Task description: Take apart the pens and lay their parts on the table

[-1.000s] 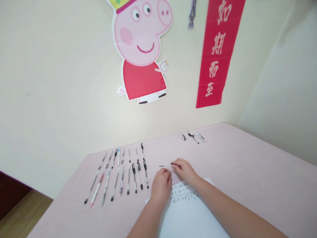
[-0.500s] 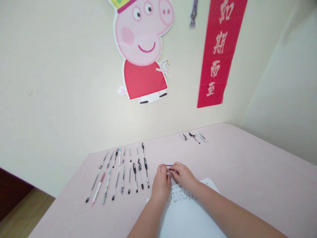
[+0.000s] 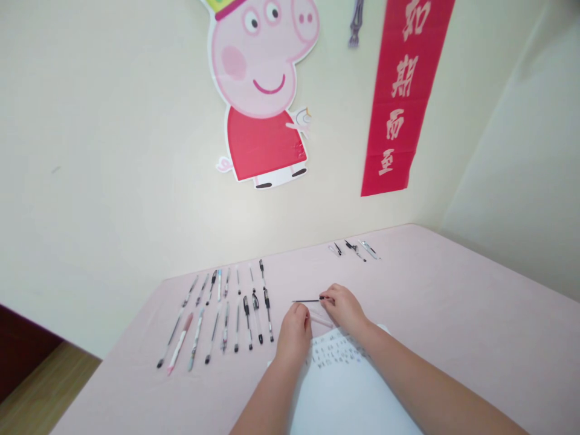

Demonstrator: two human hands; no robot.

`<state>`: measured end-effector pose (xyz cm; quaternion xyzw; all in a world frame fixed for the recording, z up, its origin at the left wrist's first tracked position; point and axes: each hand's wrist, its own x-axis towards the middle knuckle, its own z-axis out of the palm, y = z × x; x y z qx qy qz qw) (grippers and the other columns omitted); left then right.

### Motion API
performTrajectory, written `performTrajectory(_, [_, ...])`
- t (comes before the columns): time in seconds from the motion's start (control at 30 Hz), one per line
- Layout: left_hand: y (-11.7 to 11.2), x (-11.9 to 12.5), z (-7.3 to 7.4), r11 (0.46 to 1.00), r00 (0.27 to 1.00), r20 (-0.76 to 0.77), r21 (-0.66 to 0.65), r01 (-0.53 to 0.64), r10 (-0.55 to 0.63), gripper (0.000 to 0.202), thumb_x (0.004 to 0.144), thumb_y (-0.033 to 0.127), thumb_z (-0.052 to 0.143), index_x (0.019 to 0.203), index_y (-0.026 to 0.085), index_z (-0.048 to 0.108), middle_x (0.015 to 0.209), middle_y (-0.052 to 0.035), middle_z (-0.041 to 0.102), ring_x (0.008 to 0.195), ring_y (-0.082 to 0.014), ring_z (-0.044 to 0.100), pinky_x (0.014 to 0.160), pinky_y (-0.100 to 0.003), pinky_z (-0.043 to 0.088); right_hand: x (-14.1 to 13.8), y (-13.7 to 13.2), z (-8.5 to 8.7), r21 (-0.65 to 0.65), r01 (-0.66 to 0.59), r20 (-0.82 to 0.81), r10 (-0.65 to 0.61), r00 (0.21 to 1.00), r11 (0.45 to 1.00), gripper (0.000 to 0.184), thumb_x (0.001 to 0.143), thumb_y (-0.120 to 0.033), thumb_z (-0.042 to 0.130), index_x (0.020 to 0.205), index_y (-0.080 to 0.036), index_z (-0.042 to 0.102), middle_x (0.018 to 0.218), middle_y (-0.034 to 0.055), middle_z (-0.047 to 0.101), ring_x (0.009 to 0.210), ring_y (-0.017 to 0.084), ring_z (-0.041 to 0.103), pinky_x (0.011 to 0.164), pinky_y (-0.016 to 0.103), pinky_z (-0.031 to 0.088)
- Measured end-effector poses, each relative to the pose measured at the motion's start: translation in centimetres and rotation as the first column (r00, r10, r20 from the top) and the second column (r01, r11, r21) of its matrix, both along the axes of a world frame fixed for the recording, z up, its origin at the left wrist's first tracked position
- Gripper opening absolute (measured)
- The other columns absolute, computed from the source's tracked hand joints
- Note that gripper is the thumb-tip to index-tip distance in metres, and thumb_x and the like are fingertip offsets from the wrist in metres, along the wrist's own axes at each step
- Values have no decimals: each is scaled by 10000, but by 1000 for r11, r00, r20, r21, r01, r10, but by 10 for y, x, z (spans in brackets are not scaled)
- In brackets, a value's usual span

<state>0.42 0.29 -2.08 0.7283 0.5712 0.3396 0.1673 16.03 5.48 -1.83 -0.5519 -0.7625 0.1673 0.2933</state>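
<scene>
My right hand point(image 3: 345, 308) pinches a thin black pen refill point(image 3: 307, 300) that sticks out to the left, level above the pink table point(image 3: 453, 314). My left hand point(image 3: 294, 331) is closed on a clear pen barrel point(image 3: 321, 319) that points right toward the other hand. The refill and the barrel are apart. Both hands hover over the top edge of a white sheet of paper point(image 3: 344, 386) with rows of small handwriting.
Two rows of several pens point(image 3: 222, 314) lie side by side on the table left of my hands. A few small pen parts point(image 3: 356, 249) lie near the wall at the back. A cartoon pig sticker point(image 3: 263, 90) and a red banner point(image 3: 401, 96) hang on the wall.
Half a second ago my hands were close together with the refill mostly hidden between them. My right hand has since drawn right and the refill is out of the barrel.
</scene>
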Motion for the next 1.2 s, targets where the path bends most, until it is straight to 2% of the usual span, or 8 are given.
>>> performTrajectory(0.27, [1,0,-1,1000,1000,17,12,11,-12,165,748,48,394,710,185,478,766,-21,508,735,-149,482,687,-270,384,-2,-1,-5,9,-75,-2,75,997,997,189,759,-176,563,878,-185,710,835,49,618,824,166,550,769,254,407])
performTrajectory(0.43, [0,-1,-1,1000,999,43,26,5,-6,162,747,50,392,713,187,470,769,-20,504,736,-148,482,689,-269,387,-3,-5,2,53,-71,-37,73,997,996,196,787,-202,540,902,-181,697,858,55,614,840,166,554,784,265,409])
performTrajectory(0.53, [1,-3,-1,999,998,53,37,-17,15,154,747,54,397,715,189,466,770,-18,504,734,-150,480,677,-268,383,-6,-11,11,81,-184,-31,187,982,980,160,791,-222,546,848,-187,692,846,39,616,808,149,560,755,246,413])
performTrajectory(0.67, [2,-4,-3,997,997,55,57,-49,46,152,747,57,397,708,188,462,767,-16,501,727,-151,480,666,-271,379,-12,-19,19,22,-319,118,315,942,947,166,788,-217,548,883,-200,683,860,34,626,811,148,568,736,234,406])
performTrajectory(0.87, [3,-3,-3,996,997,64,75,-43,38,147,763,79,404,703,190,480,758,-16,510,731,-154,500,675,-283,408,-12,-19,21,-30,-320,236,317,918,947,210,800,-208,511,931,-202,674,857,44,633,830,159,569,735,232,393])
performTrajectory(0.97, [2,-2,-1,994,995,91,98,-46,37,161,772,82,406,792,188,525,943,-48,538,796,-149,537,712,-287,436,-8,-13,22,-16,-304,233,299,925,953,232,800,-182,491,944,-202,672,878,45,639,842,157,571,744,233,393])
performTrajectory(1.07, [-1,-2,3,992,993,103,103,-70,59,217,778,83,404,901,198,541,1122,-60,481,841,-140,555,738,-291,449,-2,3,23,11,-211,206,204,957,977,251,807,-178,477,962,-206,672,922,49,644,878,157,571,782,237,392])
performTrajectory(1.2, [-3,-2,8,996,1000,4,84,-10,9,194,769,83,429,844,191,572,909,-41,544,829,-166,537,752,-314,431,7,26,19,-14,-87,240,87,967,996,258,800,-168,482,949,-210,688,939,54,650,905,169,573,799,246,394])
